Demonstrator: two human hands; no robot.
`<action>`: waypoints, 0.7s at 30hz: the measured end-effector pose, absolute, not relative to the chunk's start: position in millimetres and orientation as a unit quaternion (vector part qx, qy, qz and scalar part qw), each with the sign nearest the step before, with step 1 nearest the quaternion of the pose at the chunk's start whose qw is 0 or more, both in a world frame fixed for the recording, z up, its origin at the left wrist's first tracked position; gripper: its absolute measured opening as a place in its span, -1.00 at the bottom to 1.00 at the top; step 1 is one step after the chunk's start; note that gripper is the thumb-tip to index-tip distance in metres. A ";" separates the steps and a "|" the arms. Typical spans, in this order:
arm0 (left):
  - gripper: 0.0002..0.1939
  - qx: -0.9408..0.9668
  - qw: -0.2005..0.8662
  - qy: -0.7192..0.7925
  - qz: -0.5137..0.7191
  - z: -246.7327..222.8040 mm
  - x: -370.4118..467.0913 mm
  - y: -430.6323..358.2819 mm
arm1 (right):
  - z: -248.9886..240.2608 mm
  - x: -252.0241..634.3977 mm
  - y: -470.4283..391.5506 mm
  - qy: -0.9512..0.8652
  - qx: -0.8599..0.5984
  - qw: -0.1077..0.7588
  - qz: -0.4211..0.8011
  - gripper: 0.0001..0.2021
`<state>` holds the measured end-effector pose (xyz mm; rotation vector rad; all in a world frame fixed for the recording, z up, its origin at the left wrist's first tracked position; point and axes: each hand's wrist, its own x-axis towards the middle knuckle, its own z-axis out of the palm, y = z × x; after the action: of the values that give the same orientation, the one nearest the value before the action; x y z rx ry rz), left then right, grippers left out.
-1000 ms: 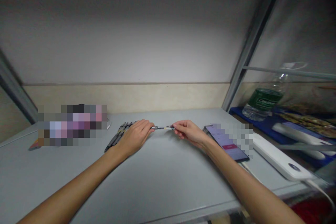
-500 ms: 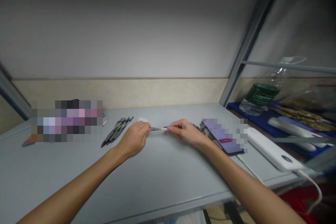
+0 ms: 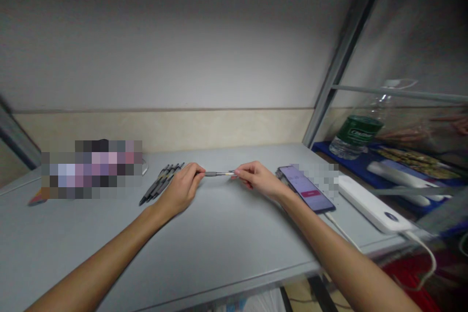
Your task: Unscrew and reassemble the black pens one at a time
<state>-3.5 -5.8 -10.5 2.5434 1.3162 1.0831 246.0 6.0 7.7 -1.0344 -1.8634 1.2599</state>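
Observation:
My left hand (image 3: 184,185) is closed, its thumb and fingers pinching one end of a slim grey pen (image 3: 215,174). On the other end my right hand (image 3: 255,178) is closed too, gripping it between thumb and fingertips. The pen lies level between them, just above the grey desk. A grey section shows near the left hand, and a thin, shiny part runs towards the right. Both ends are hidden by fingers. Beside my left hand, several dark pens (image 3: 158,186) with grey grips lie in a slanted row, partly covered by that hand.
Right of my right hand lies a lit phone (image 3: 309,190) with a white cable. Beyond it is a long white device (image 3: 369,203). A green-labelled bottle (image 3: 360,129) stands behind the metal rail. A blurred-out patch (image 3: 91,170) covers things at left.
My left hand has shifted left, away from my right hand, and more of the pen shows between them. The camera view has also turned slightly.

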 end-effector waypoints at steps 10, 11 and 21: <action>-0.67 0.780 0.139 0.486 0.370 -9.4 1.7 -4.8 | 7.1 242.1 6.8 -0.721 -0.409 0.365 0.424 -0.65; -0.67 0.769 0.156 0.487 0.384 -10.8 2.0 -3.8 | 5.9 242.1 7.5 -0.719 -0.412 0.367 0.422 -0.65; -0.75 0.735 0.228 0.455 0.448 -15.4 1.1 -1.4 | 3.9 241.5 11.3 -0.660 -0.412 0.415 0.471 -0.58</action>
<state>1.1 -1.4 -15.4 2.0237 1.2527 1.2336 241.5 11.3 3.9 -1.0360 -1.6591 1.1833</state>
